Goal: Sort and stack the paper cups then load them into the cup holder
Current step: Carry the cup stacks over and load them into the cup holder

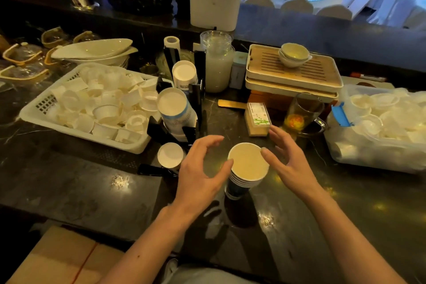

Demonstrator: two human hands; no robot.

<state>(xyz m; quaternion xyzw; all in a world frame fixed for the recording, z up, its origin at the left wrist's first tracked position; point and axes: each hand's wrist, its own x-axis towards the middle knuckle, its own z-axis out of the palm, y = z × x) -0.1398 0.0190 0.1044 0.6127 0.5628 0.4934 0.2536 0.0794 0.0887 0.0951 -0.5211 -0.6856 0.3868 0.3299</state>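
Stack of paper cups (248, 165) stands between left hand (200, 169) and right hand (291, 159), both open.

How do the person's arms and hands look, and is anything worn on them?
The left hand and the right hand wear no gloves, and no ring, watch or bracelet shows on the fingers or wrists. Both arms are bare as far as the picture reaches, with no sleeve in view.

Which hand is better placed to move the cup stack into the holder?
Probably left: the left hand sits between the cup stack and the cup holder; the right hand would cross over.
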